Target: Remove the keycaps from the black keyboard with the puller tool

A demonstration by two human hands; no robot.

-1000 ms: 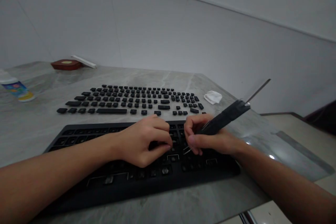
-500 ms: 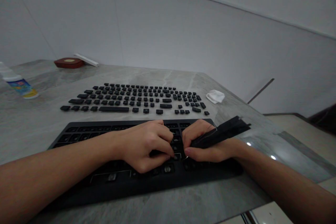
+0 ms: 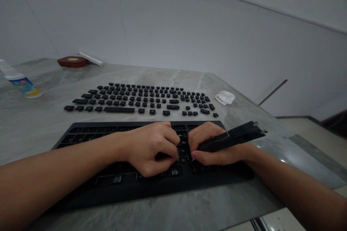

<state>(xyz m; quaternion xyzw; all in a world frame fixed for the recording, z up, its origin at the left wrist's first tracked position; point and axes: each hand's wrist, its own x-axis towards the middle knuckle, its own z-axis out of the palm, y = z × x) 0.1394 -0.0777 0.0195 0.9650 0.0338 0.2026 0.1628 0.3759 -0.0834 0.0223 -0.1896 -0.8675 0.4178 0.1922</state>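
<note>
My left hand [image 3: 155, 148] rests over the black keyboard base [image 3: 130, 192], its fingers curled and thumb pressed to the index finger. Whatever that pinch may hold is hidden. Close by on the right, my right hand [image 3: 207, 144] is wrapped round a black-handled keycap puller [image 3: 235, 136]. The handle slants up to the right, and a thin wire shows low by the fingertips over the base. Stripped of its caps, the base shows dark sockets and wire stabilizers. Beyond it, rows of loose black keycaps [image 3: 119, 109] lie in keyboard order on the grey marbled table.
A white spray bottle [image 3: 24, 86] with a blue and yellow label stands at the left. At the back lie a red-brown box [image 3: 72, 62] and a white strip [image 3: 90, 59]. A crumpled white cloth [image 3: 225, 97] sits right of the keycaps. The table edge [image 3: 251, 106] runs along the right.
My right hand has closed more tightly round the keycap puller and tipped its handle flatter. My left hand stays over the same part of the base. The view has shifted slightly.
</note>
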